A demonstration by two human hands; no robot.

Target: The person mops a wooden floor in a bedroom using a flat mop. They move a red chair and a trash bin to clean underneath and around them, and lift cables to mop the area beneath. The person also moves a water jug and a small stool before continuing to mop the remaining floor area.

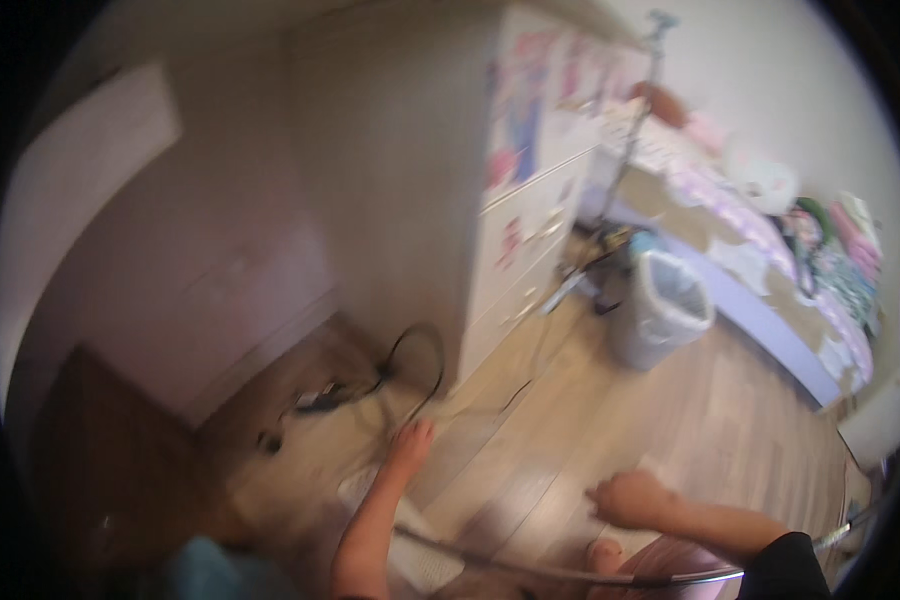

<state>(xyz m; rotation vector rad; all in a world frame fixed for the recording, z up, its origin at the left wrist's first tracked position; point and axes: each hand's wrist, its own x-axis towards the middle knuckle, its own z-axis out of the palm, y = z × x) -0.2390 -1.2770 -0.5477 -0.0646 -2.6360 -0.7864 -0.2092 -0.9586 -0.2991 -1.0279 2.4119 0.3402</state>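
Note:
My left hand (414, 444) reaches down over the wooden floor, its fingers closed around the end of a looped black cable (442, 356). The loop rises against the side of a tall pale cabinet. Beneath my left forearm lies a pale, flat, keyboard-like object (420, 551), blurred and partly covered. My right hand (634, 501) hangs above the floor to the right with its fingers curled; blur hides whether anything is in them. A curved metal tube (645, 579) passes under both forearms.
A power strip or adapter (321, 397) lies by the wall. The cabinet (472, 300) stands ahead, a lined waste bin (645, 337) to its right. Behind the bin are a thin stand (634, 139) and a bed (750, 330) with bedding and clothes. Brown furniture (112, 450) stands left.

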